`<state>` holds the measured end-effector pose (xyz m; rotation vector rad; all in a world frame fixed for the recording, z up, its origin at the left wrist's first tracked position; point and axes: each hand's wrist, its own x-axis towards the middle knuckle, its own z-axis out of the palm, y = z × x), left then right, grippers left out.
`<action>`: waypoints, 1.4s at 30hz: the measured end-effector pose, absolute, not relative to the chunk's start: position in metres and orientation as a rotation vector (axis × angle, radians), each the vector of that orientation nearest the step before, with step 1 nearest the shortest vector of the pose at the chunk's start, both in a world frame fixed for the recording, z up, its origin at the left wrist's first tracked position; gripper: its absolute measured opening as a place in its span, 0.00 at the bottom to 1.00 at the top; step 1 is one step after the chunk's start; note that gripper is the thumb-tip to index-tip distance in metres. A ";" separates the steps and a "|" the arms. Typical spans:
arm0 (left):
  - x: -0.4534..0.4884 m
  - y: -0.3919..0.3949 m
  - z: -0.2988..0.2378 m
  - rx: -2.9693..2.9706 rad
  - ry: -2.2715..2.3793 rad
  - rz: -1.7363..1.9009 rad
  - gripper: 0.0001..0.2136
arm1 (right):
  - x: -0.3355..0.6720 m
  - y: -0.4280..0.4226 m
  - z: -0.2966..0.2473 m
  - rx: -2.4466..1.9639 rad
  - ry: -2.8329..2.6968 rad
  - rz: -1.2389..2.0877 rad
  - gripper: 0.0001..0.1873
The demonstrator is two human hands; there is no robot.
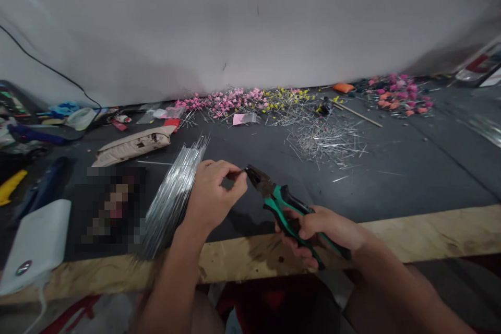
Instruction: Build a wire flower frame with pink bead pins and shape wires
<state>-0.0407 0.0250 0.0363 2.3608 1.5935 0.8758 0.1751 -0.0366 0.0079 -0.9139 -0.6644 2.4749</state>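
My right hand (313, 232) is wrapped around the green and black handles of a pair of combination pliers (279, 198), whose dark jaws point up and left. At the tip of those jaws, the thumb and forefinger of my left hand (219, 188) are pinched together; whatever lies between them is too small to make out. A thick bundle of straight silvery wires (172, 193) lies just left of that hand, partly behind the forearm. Beyond the pliers spreads a loose heap of short wire pieces (326, 141).
Along the wall lie wire stems with pink tips (235, 102), yellow tips (287, 98) and magenta and orange tips (403, 95). A beige pouch (133, 145) and a white power bank (37, 245) are at left. The wooden table edge (422, 227) runs across the front.
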 end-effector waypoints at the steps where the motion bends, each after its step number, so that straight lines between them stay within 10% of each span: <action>1: -0.039 0.024 0.036 2.336 1.621 0.864 0.07 | 0.175 -0.036 0.007 -0.933 -0.679 2.463 0.16; 42: -0.034 0.027 0.019 1.952 1.583 1.114 0.06 | 0.173 -0.035 0.004 -1.060 -0.811 2.413 0.16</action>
